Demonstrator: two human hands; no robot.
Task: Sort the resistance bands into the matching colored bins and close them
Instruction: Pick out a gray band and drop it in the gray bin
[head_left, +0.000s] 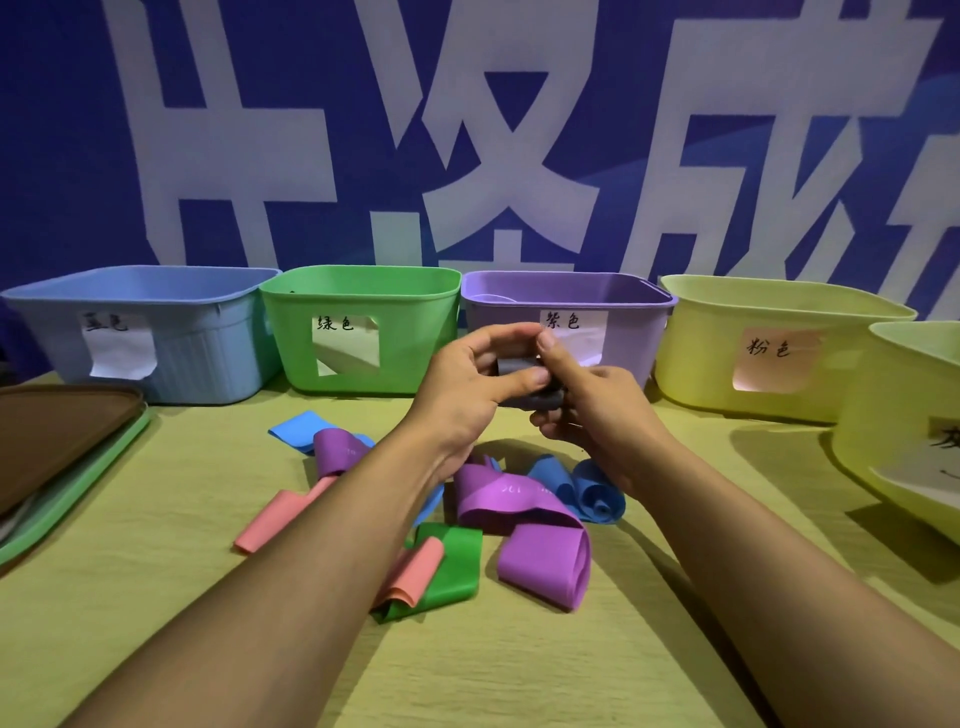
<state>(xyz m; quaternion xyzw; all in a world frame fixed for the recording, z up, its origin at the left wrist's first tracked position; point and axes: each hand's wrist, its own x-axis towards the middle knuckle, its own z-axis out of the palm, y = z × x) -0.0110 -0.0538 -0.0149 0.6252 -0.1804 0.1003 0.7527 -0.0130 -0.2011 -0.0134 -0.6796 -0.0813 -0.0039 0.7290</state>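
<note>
Bare forearms, no sleeves, short fingernails

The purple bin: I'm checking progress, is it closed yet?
Open. The purple bin has no lid on; its inside wall shows above the rim. Lids lie stacked at the table's left.

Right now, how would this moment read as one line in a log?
hands: left hand and right hand both holding grey band | place: before purple bin | bins: open | table: more bands unsorted
</note>
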